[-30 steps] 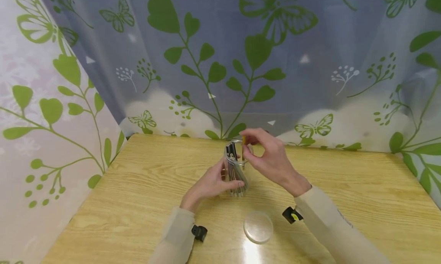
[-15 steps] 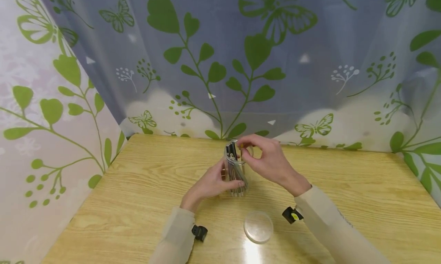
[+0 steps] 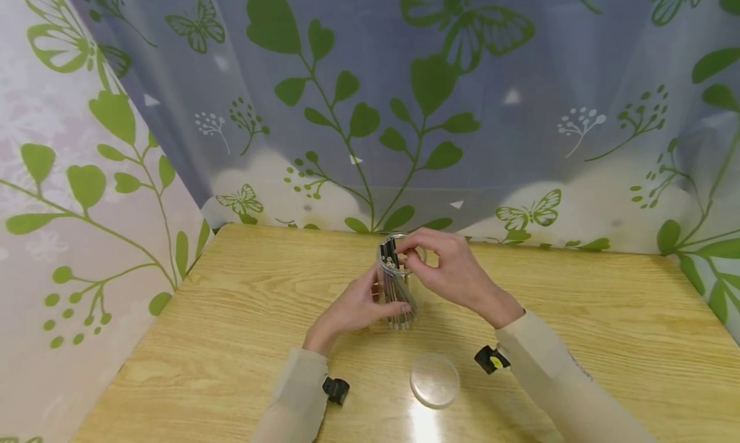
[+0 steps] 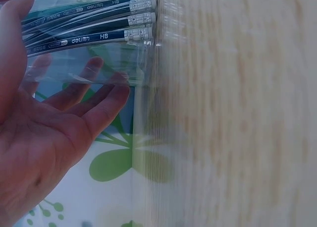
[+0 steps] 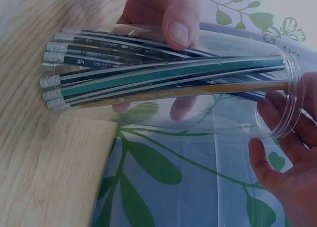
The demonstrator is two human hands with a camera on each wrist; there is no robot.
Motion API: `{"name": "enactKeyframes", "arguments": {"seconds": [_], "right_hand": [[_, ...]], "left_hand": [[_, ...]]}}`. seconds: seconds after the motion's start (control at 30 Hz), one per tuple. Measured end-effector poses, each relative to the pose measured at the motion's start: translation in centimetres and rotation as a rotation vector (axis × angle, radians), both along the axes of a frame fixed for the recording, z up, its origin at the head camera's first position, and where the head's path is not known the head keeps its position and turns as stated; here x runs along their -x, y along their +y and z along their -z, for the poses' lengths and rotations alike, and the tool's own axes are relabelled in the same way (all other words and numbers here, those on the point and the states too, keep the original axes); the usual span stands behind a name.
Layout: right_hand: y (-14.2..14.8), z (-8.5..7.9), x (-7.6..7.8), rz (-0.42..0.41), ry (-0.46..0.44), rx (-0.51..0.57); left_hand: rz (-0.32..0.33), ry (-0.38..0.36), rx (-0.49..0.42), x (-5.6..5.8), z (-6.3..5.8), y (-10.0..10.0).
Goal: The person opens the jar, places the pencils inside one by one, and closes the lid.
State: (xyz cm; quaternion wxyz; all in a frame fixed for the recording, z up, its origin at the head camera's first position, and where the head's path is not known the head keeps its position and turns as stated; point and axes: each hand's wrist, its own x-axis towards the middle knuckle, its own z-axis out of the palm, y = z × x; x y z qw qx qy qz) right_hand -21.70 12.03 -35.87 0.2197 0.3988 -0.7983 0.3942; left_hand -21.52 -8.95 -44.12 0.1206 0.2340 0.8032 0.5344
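Observation:
A clear plastic jar (image 3: 399, 295) leans over the table, full of pencils (image 4: 94, 42) with silvery eraser ends at its bottom. My left hand (image 3: 361, 305) grips its side, thumb across the front. At its mouth is my right hand (image 3: 448, 263), index finger reaching inside the rim and thumb slightly apart from it. A yellow pencil (image 5: 173, 93) lies among the dark ones and a green pencil (image 5: 173, 76) in the right wrist view. Its upper end is close to the right fingers, which partly hide the mouth.
A round clear lid (image 3: 435, 380) lies flat on the wooden table (image 3: 231, 340), nearer me and right of the jar. Behind the table's far edge hangs a leaf-printed curtain (image 3: 324, 173). Another patterned cloth (image 3: 58, 237) is at the left.
My right hand has come down to the jar's mouth and lowered the yellow pencil into it. The yellow end no longer shows between finger and thumb. My left hand stays put.

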Motion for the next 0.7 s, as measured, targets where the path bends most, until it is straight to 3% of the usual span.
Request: {"name": "enactKeyframes", "arguments": {"seconds": [0.27,0.5,0.7], "right_hand": [[0.5,0.3,-0.4,-0.005,-0.032,0.043],[1.5,0.6,-0.5,-0.022,0.021,0.131],[2.6,0.7,-0.7,-0.015,0.057,0.144]], "left_hand": [[0.0,-0.031,-0.01,0.0,0.0,0.0],[-0.005,-0.021,-0.012,0.1,0.0,0.1],[-0.019,-0.014,0.001,0.1,0.0,0.1]]}}
